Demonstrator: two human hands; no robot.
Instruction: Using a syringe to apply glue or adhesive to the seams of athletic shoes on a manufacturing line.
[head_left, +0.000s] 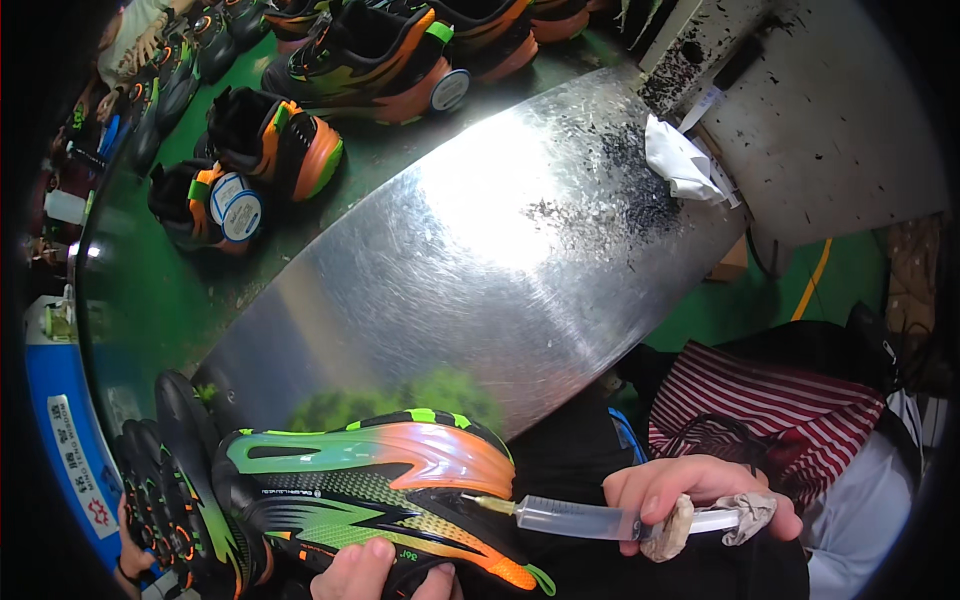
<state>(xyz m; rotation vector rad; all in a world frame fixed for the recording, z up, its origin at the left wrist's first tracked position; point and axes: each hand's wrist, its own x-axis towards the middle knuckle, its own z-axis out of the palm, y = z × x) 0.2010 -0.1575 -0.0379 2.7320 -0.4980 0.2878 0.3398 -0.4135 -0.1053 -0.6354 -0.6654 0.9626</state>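
A green, orange and black sports shoe (pixel 400 465) lies on its side at the lower middle, sole edge away from me. My left hand (pixel 365 575) grips its upper from below, fingertips pressing near the opening. In my right hand (pixel 700 492) is a syringe (pixel 570 518) with a clear barrel partly filled with clear liquid. Its yellowish tip meets the shoe's side near the heel, by the line between sole and upper; exact contact is hard to make out. Crumpled wrapping covers the plunger end and barrel flange, between my fingers.
A scratched metal plate (pixel 400 290) covers the bench, with black crumbs at its far right. There lie a white cloth (pixel 683 160) and a knife (pixel 720 85). Several similar shoes (pixel 370 70) stand on the green surface behind; more (pixel 165 490) are at the lower left. A person sits at right.
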